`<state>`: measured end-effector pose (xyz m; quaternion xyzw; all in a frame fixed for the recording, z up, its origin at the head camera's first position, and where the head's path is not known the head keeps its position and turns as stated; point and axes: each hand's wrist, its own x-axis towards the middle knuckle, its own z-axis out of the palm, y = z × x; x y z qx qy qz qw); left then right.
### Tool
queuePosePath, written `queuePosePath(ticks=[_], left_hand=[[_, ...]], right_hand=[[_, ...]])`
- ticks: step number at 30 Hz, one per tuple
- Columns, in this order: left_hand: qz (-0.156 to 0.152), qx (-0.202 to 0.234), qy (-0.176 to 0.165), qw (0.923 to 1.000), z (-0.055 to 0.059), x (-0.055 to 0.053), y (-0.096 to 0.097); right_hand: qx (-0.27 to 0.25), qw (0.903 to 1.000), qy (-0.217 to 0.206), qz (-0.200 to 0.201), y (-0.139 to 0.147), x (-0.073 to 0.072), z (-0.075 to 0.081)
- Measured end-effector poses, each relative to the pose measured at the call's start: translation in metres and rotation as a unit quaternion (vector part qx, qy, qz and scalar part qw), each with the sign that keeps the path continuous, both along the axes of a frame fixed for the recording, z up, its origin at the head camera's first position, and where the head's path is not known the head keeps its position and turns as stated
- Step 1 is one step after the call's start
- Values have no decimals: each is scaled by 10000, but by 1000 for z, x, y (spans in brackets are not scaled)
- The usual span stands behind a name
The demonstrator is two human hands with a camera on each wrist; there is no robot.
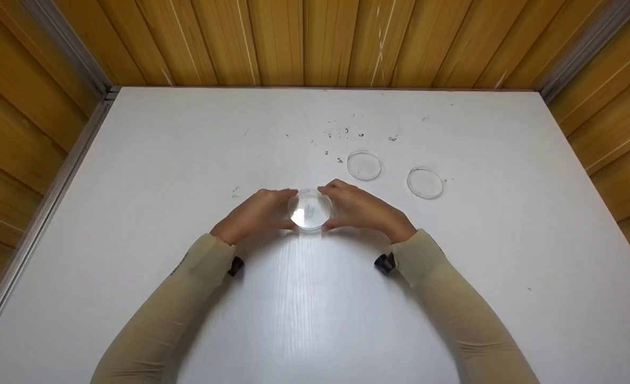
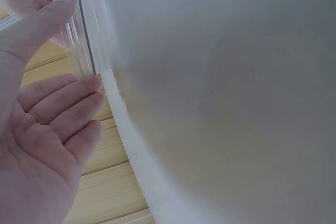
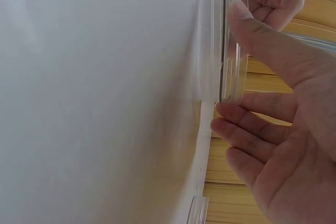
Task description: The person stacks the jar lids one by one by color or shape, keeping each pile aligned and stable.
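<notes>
Near the middle of the white table (image 1: 304, 298), both hands hold a clear round petri dish (image 1: 310, 209) from opposite sides. My left hand (image 1: 264, 210) pinches its left edge between thumb and fingers, and my right hand (image 1: 365, 210) does the same on the right. From the side, in the right wrist view, the clear walls (image 3: 210, 45) show as layers with a dark line between them. Whether they belong to stacked dishes or a dish with its lid, I cannot tell. A small printed mark shows through the top.
Two shallow clear round dishes or lids (image 1: 364, 165) (image 1: 425, 183) lie behind the right hand. Small dark specks (image 1: 347, 130) are scattered farther back. Wood-patterned panels (image 1: 325, 42) stand along the table's rear and sides.
</notes>
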<state>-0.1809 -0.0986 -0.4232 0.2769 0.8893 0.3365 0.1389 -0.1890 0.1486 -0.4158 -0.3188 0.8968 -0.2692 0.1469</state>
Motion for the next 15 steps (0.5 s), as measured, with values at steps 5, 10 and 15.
queuePosePath(ticks=[5, 10, 15], left_hand=[[-145, 270, -1, 9995, -1, 1, -3], [-178, 407, -12, 9990, 0, 1, -4], [-222, 409, 0, 9989, 0, 1, -3]], right_hand=[[-20, 10000, -51, 59, 0, -1, 2], [-30, 10000, -40, 76, 1, -1, 2], [-30, 10000, -41, 59, 1, 0, 2]])
